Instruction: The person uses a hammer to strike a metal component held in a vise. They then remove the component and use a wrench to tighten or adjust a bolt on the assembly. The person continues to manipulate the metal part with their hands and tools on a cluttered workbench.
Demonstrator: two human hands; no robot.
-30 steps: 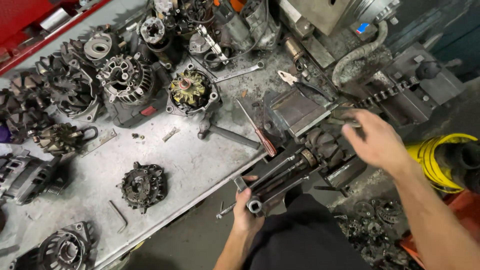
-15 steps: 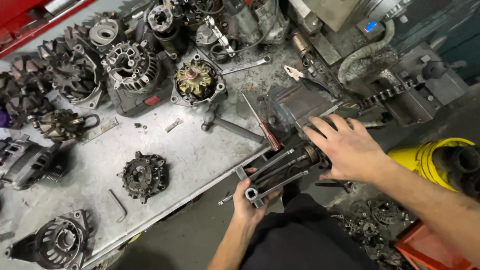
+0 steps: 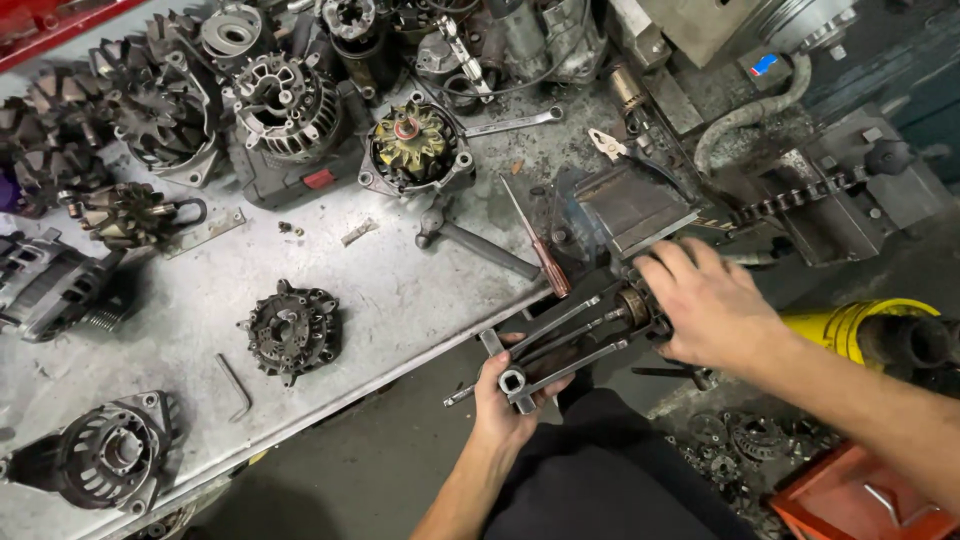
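My left hand (image 3: pixel 512 395) grips the near end of a metal puller tool (image 3: pixel 548 345) with long steel arms, just off the front edge of the workbench (image 3: pixel 200 300). My right hand (image 3: pixel 705 305) lies over the far end of the puller, fingers curled around a round brass-coloured part (image 3: pixel 632 305) clamped by the bench vise (image 3: pixel 625 210). A red-handled screwdriver (image 3: pixel 540 250) lies on the bench just left of the vise.
Several alternators and rotor parts crowd the bench, one dark housing (image 3: pixel 290 330) alone in the middle, an open one (image 3: pixel 410 145) further back. A hex key (image 3: pixel 235 385), a wrench (image 3: pixel 510 122), a yellow cylinder (image 3: pixel 850 325) at right and a red bin (image 3: pixel 860 500) are around.
My right hand has come in from the right and down onto the part at the vise. My left hand has stayed on the puller's near end.
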